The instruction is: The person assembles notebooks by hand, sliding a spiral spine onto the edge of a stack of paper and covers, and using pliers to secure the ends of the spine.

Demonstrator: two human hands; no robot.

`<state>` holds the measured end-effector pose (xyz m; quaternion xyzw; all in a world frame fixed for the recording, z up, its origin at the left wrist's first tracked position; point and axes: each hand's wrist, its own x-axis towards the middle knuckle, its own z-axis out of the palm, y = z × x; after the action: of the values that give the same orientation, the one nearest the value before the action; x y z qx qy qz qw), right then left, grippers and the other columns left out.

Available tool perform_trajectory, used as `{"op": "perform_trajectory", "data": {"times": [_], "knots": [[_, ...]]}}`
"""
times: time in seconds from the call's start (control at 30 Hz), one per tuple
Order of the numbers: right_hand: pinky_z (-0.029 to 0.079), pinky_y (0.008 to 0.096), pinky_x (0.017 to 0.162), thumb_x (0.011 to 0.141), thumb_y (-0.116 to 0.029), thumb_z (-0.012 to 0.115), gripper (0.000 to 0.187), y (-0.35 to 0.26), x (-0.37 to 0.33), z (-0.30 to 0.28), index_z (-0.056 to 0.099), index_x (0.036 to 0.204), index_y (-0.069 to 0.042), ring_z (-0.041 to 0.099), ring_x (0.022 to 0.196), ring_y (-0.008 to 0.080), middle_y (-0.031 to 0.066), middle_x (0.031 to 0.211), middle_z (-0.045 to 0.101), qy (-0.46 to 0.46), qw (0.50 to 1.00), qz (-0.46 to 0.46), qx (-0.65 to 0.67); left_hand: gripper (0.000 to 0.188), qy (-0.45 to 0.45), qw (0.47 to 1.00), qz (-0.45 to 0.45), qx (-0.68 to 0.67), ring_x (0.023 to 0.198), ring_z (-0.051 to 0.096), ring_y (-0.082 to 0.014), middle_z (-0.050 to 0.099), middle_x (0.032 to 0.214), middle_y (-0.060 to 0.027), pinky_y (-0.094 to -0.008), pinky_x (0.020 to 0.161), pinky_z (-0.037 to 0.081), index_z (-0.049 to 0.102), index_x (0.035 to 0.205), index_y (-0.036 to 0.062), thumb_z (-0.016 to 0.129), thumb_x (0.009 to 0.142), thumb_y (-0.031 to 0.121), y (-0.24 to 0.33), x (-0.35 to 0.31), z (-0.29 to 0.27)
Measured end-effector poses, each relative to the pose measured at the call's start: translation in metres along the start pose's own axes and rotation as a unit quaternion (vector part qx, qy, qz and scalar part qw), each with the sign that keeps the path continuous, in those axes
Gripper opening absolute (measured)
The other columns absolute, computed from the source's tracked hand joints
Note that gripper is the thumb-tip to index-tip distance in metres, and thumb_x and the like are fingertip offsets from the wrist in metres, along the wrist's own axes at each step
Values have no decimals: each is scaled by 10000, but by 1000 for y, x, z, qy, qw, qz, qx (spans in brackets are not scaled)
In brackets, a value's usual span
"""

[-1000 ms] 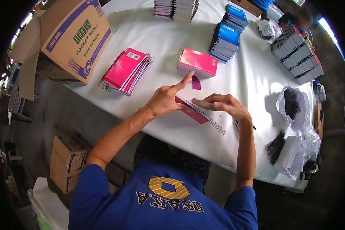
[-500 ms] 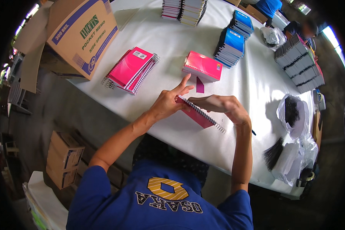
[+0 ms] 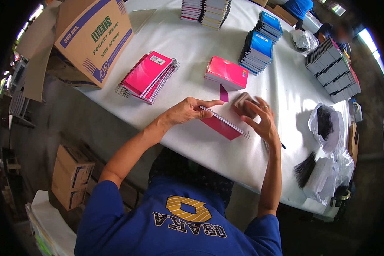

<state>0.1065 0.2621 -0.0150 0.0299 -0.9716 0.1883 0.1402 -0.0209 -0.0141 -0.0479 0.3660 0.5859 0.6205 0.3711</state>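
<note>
My left hand (image 3: 190, 112) pinches the upper left end of a pink spiral notebook (image 3: 221, 126) near the table's front edge. Its wire coil (image 3: 226, 121) runs along the upper edge, and loose loops stick out past the right end. Just right of the coil, my right hand (image 3: 265, 121) is raised with bent fingers. Between its thumb and fingers is a blurred brown block-like thing (image 3: 244, 104); its kind is unclear. A narrow purple strip (image 3: 224, 93) lies beyond my left fingertips. Behind it sits a stack of pink notebooks or pads (image 3: 227, 71).
Coiled pink notebooks (image 3: 147, 74) lie left, beside an open carton (image 3: 92, 42). Blue notebooks (image 3: 260, 45) and more stacks stand at the back. On the right are a tall notebook pile (image 3: 333, 70), black wires in white wrapping (image 3: 324, 128) and a pen (image 3: 282, 145). Another person works far right.
My right hand has lifted off the coil and moved right, showing the brown thing. My left index finger has come down over the coil's end. The notebook's angle has changed slightly.
</note>
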Motion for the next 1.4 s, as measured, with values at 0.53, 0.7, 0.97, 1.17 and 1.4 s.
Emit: {"op": "perform_trajectory", "data": {"times": [0.53, 0.7, 0.97, 1.17, 1.4], "knots": [[404, 502, 951, 938, -161, 579, 394, 3, -133, 8, 481, 1293, -20, 553, 1050, 356, 223, 1105, 552, 111, 933, 247, -238, 618, 29, 998, -54, 28, 1253, 527, -161, 574, 1374, -77, -261, 918, 473, 506, 1402, 70, 599, 923, 449, -2, -14, 20], [516, 408, 704, 820, -29, 706, 409, -99, -93, -4, 582, 1210, -16, 626, 839, 321, 168, 1057, 599, 155, 972, 148, 98, 607, 94, 975, 64, 191, 1200, 596, -217, 589, 1349, -107, -325, 980, 492, 426, 1452, 96, 597, 937, 367, 23, -15, 50], [444, 412, 804, 793, -154, 754, 528, -137, -68, 7, 563, 1275, -53, 551, 951, 291, 136, 1055, 548, 137, 990, 31, 25, 723, 233, 851, 153, 446, 822, 729, -205, 604, 1300, -131, -347, 716, 585, 401, 1468, 159, 593, 818, -92, 38, -23, 68], [457, 341, 659, 878, -184, 695, 314, -137, -61, 2, 611, 1133, -22, 579, 762, 223, 103, 915, 584, 144, 989, -11, 9, 771, 277, 777, 197, 530, 1024, 683, -255, 620, 1282, -103, -357, 747, 585, 414, 1462, 139, 582, 755, -118, 36, -25, 67], [505, 288, 696, 1028, -223, 493, 295, -114, -57, -20, 598, 1132, 32, 607, 781, 142, 95, 890, 635, -77, 904, 163, 387, 678, 290, 647, 263, 655, 1135, 628, -299, 631, 1268, -98, -416, 939, 527, 523, 1402, 134, 617, 758, -53, 68, -35, 50]]}}
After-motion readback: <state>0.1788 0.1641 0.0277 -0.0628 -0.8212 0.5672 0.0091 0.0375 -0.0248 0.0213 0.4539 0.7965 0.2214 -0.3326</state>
